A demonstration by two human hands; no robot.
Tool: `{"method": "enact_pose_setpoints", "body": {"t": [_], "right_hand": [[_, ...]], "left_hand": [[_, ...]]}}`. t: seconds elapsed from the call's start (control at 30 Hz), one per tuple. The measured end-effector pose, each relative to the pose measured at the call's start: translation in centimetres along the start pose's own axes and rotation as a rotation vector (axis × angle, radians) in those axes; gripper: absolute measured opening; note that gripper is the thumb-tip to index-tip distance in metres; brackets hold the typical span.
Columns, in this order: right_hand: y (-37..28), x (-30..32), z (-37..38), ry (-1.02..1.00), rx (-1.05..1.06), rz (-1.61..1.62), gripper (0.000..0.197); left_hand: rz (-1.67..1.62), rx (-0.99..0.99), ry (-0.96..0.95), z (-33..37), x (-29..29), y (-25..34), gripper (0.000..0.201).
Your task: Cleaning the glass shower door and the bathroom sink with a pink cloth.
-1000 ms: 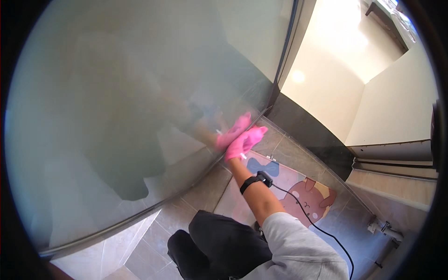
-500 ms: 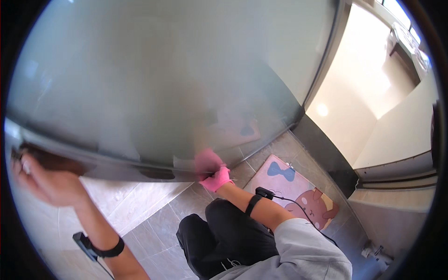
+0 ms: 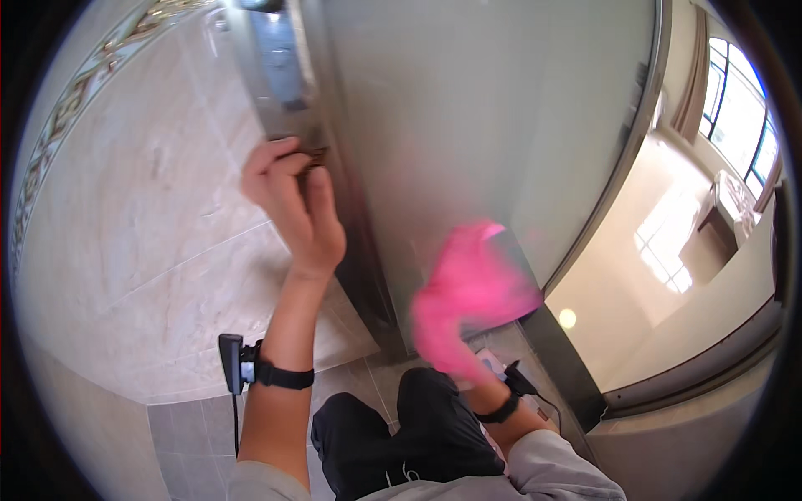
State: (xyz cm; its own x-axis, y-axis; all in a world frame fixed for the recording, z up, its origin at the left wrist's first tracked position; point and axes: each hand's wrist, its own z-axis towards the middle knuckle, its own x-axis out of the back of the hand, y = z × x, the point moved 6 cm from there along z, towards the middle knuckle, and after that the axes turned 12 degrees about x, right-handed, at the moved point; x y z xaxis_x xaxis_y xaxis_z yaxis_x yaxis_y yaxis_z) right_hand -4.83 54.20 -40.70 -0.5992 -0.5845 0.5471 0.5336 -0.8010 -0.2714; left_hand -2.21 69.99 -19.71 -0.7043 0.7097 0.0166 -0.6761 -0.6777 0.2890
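Observation:
My left hand has its fingers curled round a small dark door handle on the metal edge of a frosted glass door. The gripped part is partly hidden by the fingers. My right hand wears what looks like a pink glove and is smeared by motion in front of the lower glass. Whether its fingers are apart or closed, or touch the glass, I cannot tell. A silvery lock plate sits on the door edge above my left hand.
Marbled wall tiles rise on the left, with a patterned border strip. A dark sill runs along the lower right beside a cream wall. A window is at the far right. Grey floor tiles and part of a pink mat lie below.
The door edge and my left hand now appear farther right and higher as the view shifts. My pink right hand has moved up and right along the glass. More of the left wall shows.

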Motion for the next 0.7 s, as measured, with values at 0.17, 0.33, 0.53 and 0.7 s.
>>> {"method": "enact_pose_setpoints", "body": {"t": [0.17, 0.33, 0.53, 0.7], "right_hand": [[-1.9, -10.9, -1.4, -0.128, 0.178, -0.034, 0.073], [-3.7, -8.8, 7.7, -0.073, 0.257, 0.015, 0.06], [-14.0, 5.2, 20.6, 0.37, 0.549, -0.327, 0.041], [-2.9, -8.6, 2.8, -0.218, 0.699, -0.088, 0.028]], "left_hand": [[-0.36, 0.173, -0.16, 0.7, 1.3, -1.1, 0.012], [-0.716, 0.474, -0.208, 0.0, 8.4, -4.7, 0.016], [-0.493, 0.553, -0.109, -4.5, 11.8, -6.3, 0.008], [-0.422, 0.514, -0.173, -4.3, 11.2, -5.1, 0.01]]}}
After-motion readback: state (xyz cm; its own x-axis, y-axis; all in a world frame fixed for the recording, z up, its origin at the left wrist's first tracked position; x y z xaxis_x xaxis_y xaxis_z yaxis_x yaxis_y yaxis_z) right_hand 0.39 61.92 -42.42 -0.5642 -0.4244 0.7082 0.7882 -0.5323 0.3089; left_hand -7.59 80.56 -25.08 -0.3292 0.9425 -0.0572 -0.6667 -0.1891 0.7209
